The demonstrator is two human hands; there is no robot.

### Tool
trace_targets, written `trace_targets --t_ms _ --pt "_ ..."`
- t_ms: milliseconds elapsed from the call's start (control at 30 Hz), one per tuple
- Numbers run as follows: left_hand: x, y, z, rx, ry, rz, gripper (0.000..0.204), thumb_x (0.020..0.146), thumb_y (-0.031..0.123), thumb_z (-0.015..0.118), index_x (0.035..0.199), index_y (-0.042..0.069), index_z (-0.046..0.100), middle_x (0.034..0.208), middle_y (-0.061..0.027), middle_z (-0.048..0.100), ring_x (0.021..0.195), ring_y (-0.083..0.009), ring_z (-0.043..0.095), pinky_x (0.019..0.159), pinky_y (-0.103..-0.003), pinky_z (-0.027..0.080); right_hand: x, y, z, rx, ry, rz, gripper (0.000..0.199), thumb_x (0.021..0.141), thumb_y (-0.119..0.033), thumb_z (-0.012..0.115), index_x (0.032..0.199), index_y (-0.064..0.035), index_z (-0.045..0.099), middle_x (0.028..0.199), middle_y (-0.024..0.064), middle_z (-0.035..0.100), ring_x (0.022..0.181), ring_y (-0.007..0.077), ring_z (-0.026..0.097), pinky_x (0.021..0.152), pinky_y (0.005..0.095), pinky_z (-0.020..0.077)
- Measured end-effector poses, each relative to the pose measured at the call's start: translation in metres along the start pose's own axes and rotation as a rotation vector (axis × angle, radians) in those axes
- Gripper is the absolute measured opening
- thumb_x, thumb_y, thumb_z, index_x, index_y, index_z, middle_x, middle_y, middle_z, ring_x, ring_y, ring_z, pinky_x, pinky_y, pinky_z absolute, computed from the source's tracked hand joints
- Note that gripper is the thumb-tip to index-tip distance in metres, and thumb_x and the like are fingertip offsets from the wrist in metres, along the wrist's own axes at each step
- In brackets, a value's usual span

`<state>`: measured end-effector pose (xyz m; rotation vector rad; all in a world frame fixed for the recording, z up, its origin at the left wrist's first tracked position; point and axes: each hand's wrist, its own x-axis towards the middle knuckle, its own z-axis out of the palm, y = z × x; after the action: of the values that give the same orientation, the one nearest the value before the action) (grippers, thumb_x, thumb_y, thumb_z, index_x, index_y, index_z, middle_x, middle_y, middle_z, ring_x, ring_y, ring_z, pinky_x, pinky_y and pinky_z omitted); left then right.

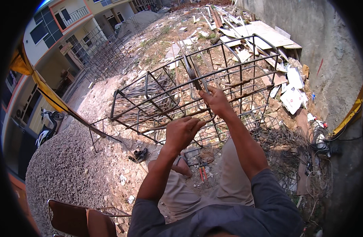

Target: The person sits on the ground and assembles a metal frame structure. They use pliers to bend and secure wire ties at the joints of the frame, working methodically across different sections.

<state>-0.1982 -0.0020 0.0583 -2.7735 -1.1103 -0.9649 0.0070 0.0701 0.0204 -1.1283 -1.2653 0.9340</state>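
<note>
A long cage of steel rebar (161, 93) lies tilted in front of me, made of lengthwise bars and square stirrups. My left hand (183, 131) is closed around a rusty lower bar (157, 127) at the cage's near side. Higher up, my right hand (215, 101) grips a thin metal tool (195, 79) held against a stirrup bar. Both forearms reach up from the lower edge, over my knees in beige trousers.
Red-handled pliers (202, 172) lie on the ground between my feet. A gravel heap (63, 166) spreads at left, with a parked scooter (47, 126). Scrap boards (264, 33) pile against the concrete wall at right. Tangled wire (286, 148) and cables lie at right. A brown chair (80, 219) stands at lower left.
</note>
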Motion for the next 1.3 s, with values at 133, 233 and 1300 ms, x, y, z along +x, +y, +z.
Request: trace_targets --t_ms 133,233,1300 --pt "0.007 -0.005 -0.009 0.014 -0.01 -0.046 0.026 0.096 0.035 0.07 0.093 0.012 0.08 0.08 -0.0061 0.073 0.067 -0.0275 0.07 0.06 -0.038 0.054 0.004 -0.032 0.003 -0.088 -0.066 -0.046 0.079 0.084 -0.052 0.083 0.127 0.0107 0.063 0.102 0.0195 0.073 0.097 0.0219 0.067 0.088 0.0388 0.0513" --pt "0.024 -0.012 0.0 0.004 0.078 0.02 0.027 0.095 0.039 0.071 0.091 0.013 0.077 0.078 -0.0045 0.07 0.067 -0.0274 0.069 0.057 -0.039 0.052 0.034 -0.01 -0.003 -0.25 0.097 -0.044 0.106 0.073 -0.066 0.085 0.131 0.0179 0.056 0.116 0.0277 0.069 0.109 0.0292 0.067 0.096 0.0407 0.051" --pt "0.069 -0.058 -0.007 0.303 0.419 0.226 0.064 0.079 0.045 0.085 0.129 0.011 0.063 0.116 -0.0101 0.064 0.113 -0.033 0.06 0.1 -0.046 0.043 0.068 -0.043 0.017 0.481 -0.07 -0.112 0.038 0.095 -0.05 0.069 0.089 -0.0138 0.059 0.072 -0.0082 0.05 0.058 0.0001 0.041 0.049 0.0199 0.029"
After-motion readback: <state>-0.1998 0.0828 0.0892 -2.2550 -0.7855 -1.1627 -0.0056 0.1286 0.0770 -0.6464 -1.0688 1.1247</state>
